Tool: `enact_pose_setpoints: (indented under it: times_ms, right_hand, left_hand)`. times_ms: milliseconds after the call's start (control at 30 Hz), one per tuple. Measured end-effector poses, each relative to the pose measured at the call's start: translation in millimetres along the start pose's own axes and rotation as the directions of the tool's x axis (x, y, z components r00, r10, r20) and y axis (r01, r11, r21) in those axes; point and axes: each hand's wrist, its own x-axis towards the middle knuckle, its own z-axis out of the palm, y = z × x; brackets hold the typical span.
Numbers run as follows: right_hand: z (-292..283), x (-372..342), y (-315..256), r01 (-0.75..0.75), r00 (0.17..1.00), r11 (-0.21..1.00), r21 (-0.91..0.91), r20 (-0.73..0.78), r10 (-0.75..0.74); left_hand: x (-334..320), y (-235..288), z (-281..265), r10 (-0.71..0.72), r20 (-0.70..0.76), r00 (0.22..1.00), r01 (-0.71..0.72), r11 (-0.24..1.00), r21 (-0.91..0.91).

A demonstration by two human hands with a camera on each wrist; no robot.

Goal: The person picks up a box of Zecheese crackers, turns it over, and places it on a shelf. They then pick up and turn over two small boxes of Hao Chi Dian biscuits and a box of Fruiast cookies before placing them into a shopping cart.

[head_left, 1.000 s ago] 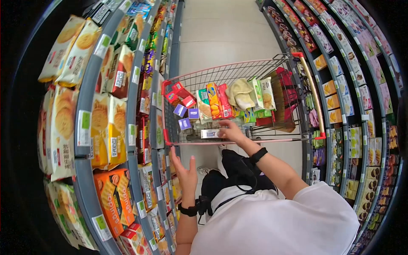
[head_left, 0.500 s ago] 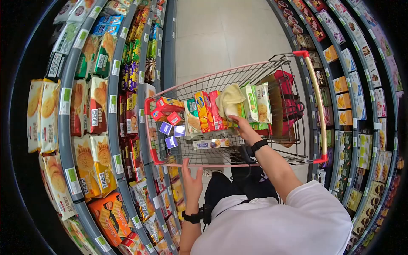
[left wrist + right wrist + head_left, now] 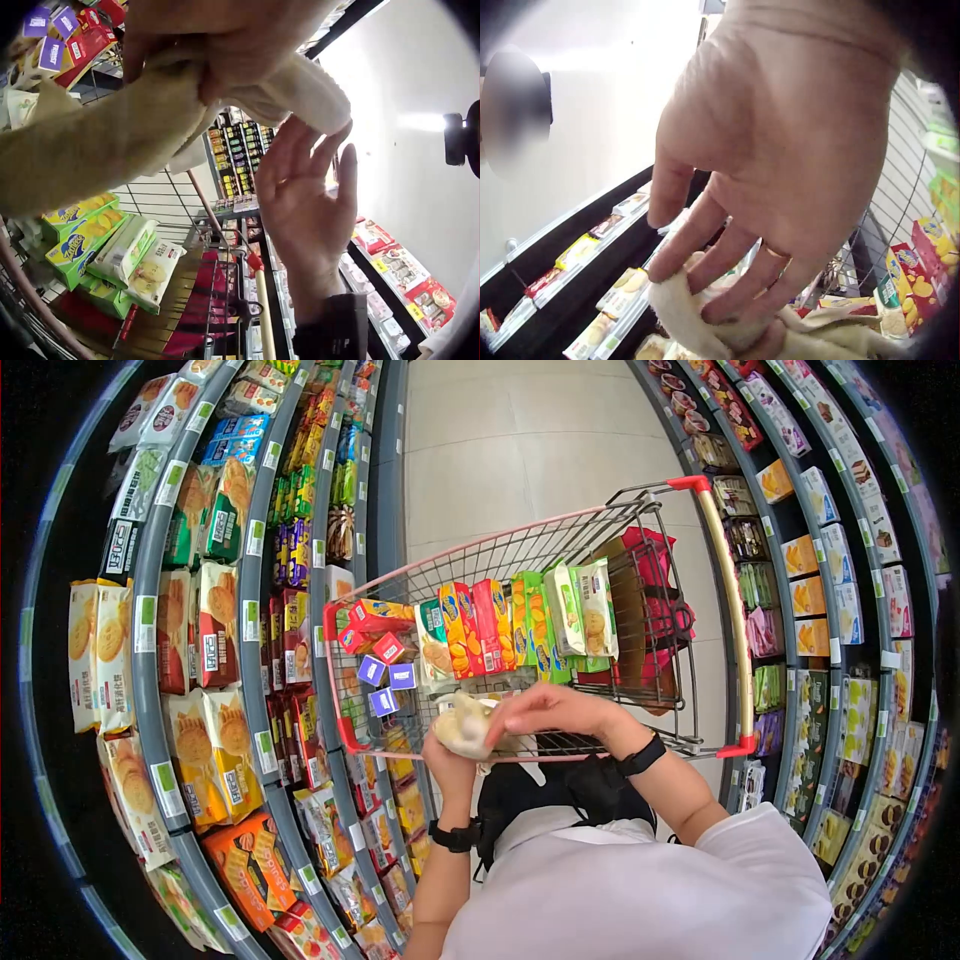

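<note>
Clock directions were read in the head view from the cloth, with 12 o'clock at the top.

The cloth point(image 3: 465, 728), cream and crumpled, was held up at the near rim of the cart point(image 3: 332, 622). The left hand point(image 3: 447, 763), at 7 o'clock, gripped it: the fingers were curled round the fabric, and loose folds projected at either end of the grip. The right hand point(image 3: 560, 712), at 3 o'clock, was mostly extended, its fingers lightly bent and its thumb standing apart. Its fingertips touched the cloth without closing round it. A dark strap point(image 3: 453, 837) encircled the left wrist; a second strap point(image 3: 641, 755) encircled the right.

Inside the cart, purple boxes point(image 3: 387, 685) lay at 10 o'clock, near the cloth. Red boxes point(image 3: 376, 616) lay just beyond them, towards 11 o'clock. A green-and-cream pack point(image 3: 433, 643) leaned at 11 o'clock, just beside a yellow pack point(image 3: 458, 630) at 12 o'clock. A red pack point(image 3: 493, 625) adjoined the yellow one on its 3 o'clock side. Green packs point(image 3: 540, 625) followed at 1 o'clock, then pale packs point(image 3: 598, 610) between 1 and 2 o'clock. A pink item point(image 3: 655, 590) was seated at 2 o'clock, behind wire mesh. The handle point(image 3: 733, 620) lay beyond it, also at 2 o'clock.

Outside the cart, the left shelves point(image 3: 150, 695) at 9 o'clock and the right shelves point(image 3: 780, 585) at 2 to 3 o'clock carried packaged goods. The tiled floor point(image 3: 490, 450) extended between them at 12 o'clock. A white shirt point(image 3: 640, 890) occupied the 5 o'clock position.
</note>
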Motion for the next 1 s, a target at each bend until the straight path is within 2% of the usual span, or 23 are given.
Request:
enact_pose_setpoints:
  times_ms: [33, 67, 100, 133, 200, 233, 267, 300, 333, 367, 400, 433, 533, 567, 600, 633, 667, 733, 767, 800, 867, 933, 1000]
  right_hand:
    - [-4.0, -3.7, 6.0, -0.034, 0.992, 0.998, 0.05, -0.123, 0.04]
    - [-8.5, -6.5, 12.7, -0.065, 0.967, 0.993, 0.101, -0.239, 0.088]
    - [-13.1, -8.6, 20.3, -0.105, 0.942, 0.993, 0.06, -0.313, 0.118]
    - [-17.4, -10.0, 28.6, -0.11, 0.946, 0.992, 0.062, -0.299, 0.124]
    - [-24.9, -12.2, 43.8, -0.184, 0.8, 0.974, 0.133, -0.555, 0.227]
    - [-26.4, -13.3, 49.1, -0.219, 0.764, 0.97, 0.108, -0.599, 0.24]
    - [-28.3, -14.8, 57.4, -0.226, 0.773, 0.968, 0.104, -0.586, 0.244]
    - [-28.2, -14.5, 62.4, -0.24, 0.726, 0.96, 0.145, -0.629, 0.277]
    - [-27.5, -15.0, 67.1, -0.249, 0.676, 0.951, 0.184, -0.671, 0.307]
    - [-25.5, -16.9, 72.1, -0.273, 0.666, 0.942, 0.196, -0.668, 0.332]
    - [-21.6, -17.5, 76.5, -0.275, 0.672, 0.942, 0.193, -0.662, 0.332]
    - [-18.7, -17.3, 84.4, -0.323, 0.687, 0.937, 0.132, -0.649, 0.328]
    - [-6.7, -11.9, 120.9, -0.387, 0.73, 0.922, 0.025, -0.602, 0.324]
    - [-1.3, -8.8, 135.2, -0.367, 0.819, 0.906, -0.209, -0.534, 0.209]
    - [5.6, -6.2, 147.4, -0.313, 0.897, 0.846, -0.432, -0.428, 0.114]
    - [14.5, -1.5, 155.1, -0.265, 0.943, 0.65, -0.712, -0.331, 0.022]
    - [24.2, 3.3, 163.8, -0.258, 0.948, 0.644, -0.72, -0.317, 0.025]
    - [47.7, 17.2, 169.9, -0.277, 0.959, 0.438, -0.855, -0.274, 0.072]
    - [55.4, 21.1, 170.3, -0.395, 0.917, 0.551, -0.735, -0.357, 0.18]
    - [54.6, 23.2, 174.9, -0.392, 0.918, 0.545, -0.741, -0.352, 0.182]
    - [43.1, 26.1, 185.8, -0.419, 0.887, 0.69, -0.59, -0.428, 0.172]
    - [22.3, 31.5, 189.8, -0.419, 0.889, 0.704, -0.574, -0.418, 0.189]
    - [1.3, 39.6, 186.7, -0.555, 0.752, 0.74, -0.381, -0.61, 0.25]
  left_hand:
    - [-3.2, 0.4, -1.8, -0.002, -0.087, 0.996, 0.006, 0.999, 0.053]
    - [-5.8, 1.2, -3.3, -0.004, -0.098, 0.995, 0.01, 0.998, 0.057]
    - [-8.6, 5.9, -4.6, -0.009, -0.157, 0.988, 0.01, 1.0, 0.004]
    - [-13.0, 8.4, -6.9, -0.019, -0.216, 0.976, 0.008, 0.999, -0.048]
    - [-27.6, -1.5, -16.6, -0.056, -0.208, 0.976, 0.027, 0.99, -0.14]
    - [-38.2, -18.7, -27.6, -0.08, -0.003, 0.997, 0.08, 0.993, -0.083]
    - [-49.7, -34.7, -36.5, -0.113, 0.199, 0.973, 0.119, 0.993, -0.019]
    - [-60.2, -40.9, -42.0, 0.021, 0.222, 0.975, -0.052, 0.99, 0.134]
    - [-69.7, -46.9, -49.9, 0.021, 0.208, 0.978, -0.05, 0.989, 0.136]
    - [-79.2, -52.8, -58.6, -0.009, 0.353, 0.936, -0.133, 0.918, 0.374]
    - [-89.1, -56.7, -65.9, -0.08, 0.479, 0.874, -0.241, 0.784, 0.572]
    - [-98.4, -60.7, -71.9, -0.189, 0.508, 0.84, -0.213, 0.747, 0.629]
    - [-120.1, -85.1, -79.6, -0.215, 0.433, 0.875, -0.105, 0.789, 0.605]
    - [-125.5, -96.1, -80.6, -0.168, 0.402, 0.9, -0.128, 0.78, 0.613]
    - [-130.0, -96.4, -81.0, -0.166, 0.392, 0.905, -0.12, 0.785, 0.608]
    - [-129.0, -93.8, -80.0, -0.126, 0.356, 0.926, -0.11, 0.812, 0.573]
    - [-129.0, -92.0, -80.0, -0.09, 0.317, 0.944, -0.101, 0.836, 0.539]
    - [-131.3, -90.8, -78.3, -0.065, 0.284, 0.957, -0.086, 0.869, 0.488]
    - [-133.2, -90.3, -76.6, -0.04, 0.266, 0.963, -0.083, 0.897, 0.435]
    - [-136.6, -89.9, -74.5, -0.037, 0.258, 0.966, -0.08, 0.899, 0.431]
    - [-144.2, -87.6, -68.3, -0.045, 0.236, 0.971, -0.04, 0.938, 0.343]
    - [-151.2, -83.5, -63.4, -0.04, 0.216, 0.976, -0.026, 0.955, 0.295]
    - [-151.8, -76.5, -57.7, -0.031, 0.2, 0.979, -0.02, 0.968, 0.249]
